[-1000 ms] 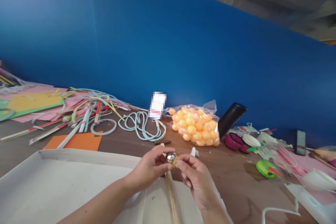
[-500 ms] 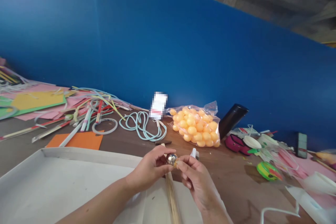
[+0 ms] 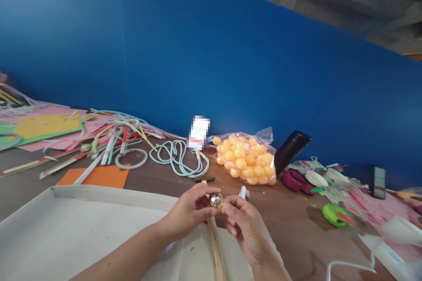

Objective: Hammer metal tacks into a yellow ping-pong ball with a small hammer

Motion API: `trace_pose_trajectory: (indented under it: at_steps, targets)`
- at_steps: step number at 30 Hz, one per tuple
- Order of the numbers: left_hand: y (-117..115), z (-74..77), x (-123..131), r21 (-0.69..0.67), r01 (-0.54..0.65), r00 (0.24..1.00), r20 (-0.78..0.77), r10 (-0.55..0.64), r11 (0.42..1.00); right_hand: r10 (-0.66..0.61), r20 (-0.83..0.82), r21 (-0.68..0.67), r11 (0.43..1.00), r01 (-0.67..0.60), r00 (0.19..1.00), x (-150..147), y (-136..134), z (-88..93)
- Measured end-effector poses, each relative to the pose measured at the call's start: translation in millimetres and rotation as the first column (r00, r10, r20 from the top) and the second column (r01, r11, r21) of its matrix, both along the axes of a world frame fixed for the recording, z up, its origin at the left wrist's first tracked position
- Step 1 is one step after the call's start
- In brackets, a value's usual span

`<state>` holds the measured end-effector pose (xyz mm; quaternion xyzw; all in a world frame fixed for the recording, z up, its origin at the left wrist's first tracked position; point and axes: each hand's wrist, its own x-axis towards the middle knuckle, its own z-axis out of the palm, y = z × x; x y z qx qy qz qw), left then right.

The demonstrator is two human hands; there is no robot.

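A shiny silver ball (image 3: 215, 199) is held between the thumb and fingers of my left hand (image 3: 184, 210). At the ball's right side, my right hand (image 3: 247, 225) pinches a small yellowish piece (image 3: 220, 207), mostly covered by the fingertips; its kind is unclear. Thumb and index finger of that hand are pressed together against the ball. Under both hands runs a bundle of thin wooden sticks (image 3: 216, 250), which lies across the edge of a white cardboard tray (image 3: 99, 228). A small white object (image 3: 243, 192) shows just behind my right hand.
A clear bag of orange balls (image 3: 245, 160) lies behind my hands, beside a black bottle (image 3: 293, 151). To the left are a coiled light-blue cord (image 3: 181, 160), orange paper (image 3: 112, 178) and straws. A green tape roll (image 3: 335, 215) and a phone (image 3: 379, 182) are at right.
Both hands stay in nearly the same place around the ball. Only a very slight shift of the fingers of my right hand shows.
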<state>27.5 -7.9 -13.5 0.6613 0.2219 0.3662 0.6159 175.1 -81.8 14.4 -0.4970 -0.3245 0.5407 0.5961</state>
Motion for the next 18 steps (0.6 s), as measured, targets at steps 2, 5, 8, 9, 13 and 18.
trace_pose_trajectory:
  at_steps: [2, 5, 8, 9, 13, 18]
  targets:
    - [-0.3, -0.1, -0.1, -0.006, 0.004, 1.000, 0.010, -0.004, 1.000, -0.005, -0.010, 0.001, 1.000, 0.005, 1.000, -1.0, -0.4, 1.0]
    - [-0.6, 0.3, -0.6, -0.008, 0.009, 1.000, 0.011, -0.009, 1.000, -0.004, -0.021, 0.000, 1.000, 0.004, 1.000, -1.9, -0.4, 2.0]
    - [-0.7, 0.9, -1.0, 0.002, 0.000, 1.000, 0.001, 0.000, 1.000, -0.003, -0.024, 0.000, 1.000, 0.003, 1.000, -1.7, 0.0, 2.4]
    - [-0.7, 1.0, -1.0, 0.009, -0.005, 1.000, -0.002, 0.005, 1.000, -0.004, -0.023, 0.001, 1.000, 0.004, 1.000, -1.5, 0.1, 2.3]
    - [-0.8, 0.7, -0.6, 0.039, -0.017, 1.000, -0.006, 0.017, 0.999, -0.007, -0.011, 0.004, 1.000, 0.008, 1.000, -0.6, -0.1, 1.0]
    - [-1.4, 0.7, -0.3, 0.062, -0.034, 0.999, -0.021, 0.036, 0.997, -0.002, 0.016, 0.006, 1.000, 0.001, 1.000, -1.2, -0.2, 0.5]
